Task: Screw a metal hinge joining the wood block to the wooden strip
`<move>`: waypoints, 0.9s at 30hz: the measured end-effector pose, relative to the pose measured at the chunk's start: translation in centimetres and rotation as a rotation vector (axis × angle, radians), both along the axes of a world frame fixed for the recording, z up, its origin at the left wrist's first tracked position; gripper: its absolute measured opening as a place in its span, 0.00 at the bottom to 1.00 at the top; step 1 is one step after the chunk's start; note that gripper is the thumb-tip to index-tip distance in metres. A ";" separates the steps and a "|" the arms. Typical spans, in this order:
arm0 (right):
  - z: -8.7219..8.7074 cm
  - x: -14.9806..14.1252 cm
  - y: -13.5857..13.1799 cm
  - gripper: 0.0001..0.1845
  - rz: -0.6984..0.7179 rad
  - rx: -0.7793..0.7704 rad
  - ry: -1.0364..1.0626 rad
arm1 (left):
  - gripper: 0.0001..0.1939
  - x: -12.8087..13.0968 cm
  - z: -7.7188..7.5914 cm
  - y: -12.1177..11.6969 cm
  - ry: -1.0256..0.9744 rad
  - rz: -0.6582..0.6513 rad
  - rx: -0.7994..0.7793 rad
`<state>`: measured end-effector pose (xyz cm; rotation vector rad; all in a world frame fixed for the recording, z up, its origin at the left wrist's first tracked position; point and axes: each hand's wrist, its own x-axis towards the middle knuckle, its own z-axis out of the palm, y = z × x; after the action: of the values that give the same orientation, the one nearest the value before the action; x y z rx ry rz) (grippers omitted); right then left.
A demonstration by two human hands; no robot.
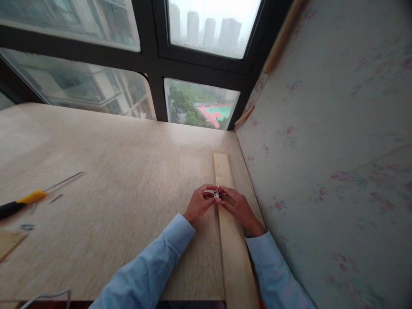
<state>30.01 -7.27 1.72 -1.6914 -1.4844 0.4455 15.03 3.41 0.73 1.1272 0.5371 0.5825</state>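
Observation:
Above a long pale wooden board (233, 244), my left hand (201, 201) and my right hand (237, 205) meet. Between their fingertips is a small shiny metal piece (216, 193), pinched from both sides; its exact kind is too small to tell. The thumbs and index fingers of both hands touch it, while the other fingers are partly hidden. The board runs lengthwise under my hands, close to the wall on the right.
To the left lies a screwdriver (34, 198) with a yellow and black handle. Small metal bits (27, 227) and a thin dark piece (56, 198) are near it. A wood piece (9, 243) sits at the left edge. The papered wall (322, 171) bounds the right side; windows stand behind.

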 end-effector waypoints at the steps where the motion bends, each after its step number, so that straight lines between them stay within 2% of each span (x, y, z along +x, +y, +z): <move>1: -0.1 0.1 0.1 0.24 -0.004 -0.004 0.001 | 0.21 0.0 -0.1 0.2 -0.009 -0.003 -0.003; 7: -0.4 -0.1 0.4 0.23 -0.088 0.021 0.004 | 0.21 0.1 -0.3 0.5 -0.096 -0.057 -0.070; 15: -0.3 -1.1 0.5 0.22 -0.149 0.072 -0.011 | 0.23 -0.3 0.3 -0.2 -0.123 -0.047 -0.113; 23: -0.1 -1.5 0.4 0.21 -0.156 0.065 -0.049 | 0.23 -0.3 -0.1 0.1 -0.131 0.004 -0.199; 27: -0.2 -1.3 0.3 0.22 -0.134 0.076 -0.095 | 0.20 -0.3 0.1 0.6 -0.067 0.078 -0.137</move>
<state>28.68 -7.01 1.47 -1.7587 -1.4263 0.2373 14.68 4.03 0.82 0.9575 0.5563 0.6396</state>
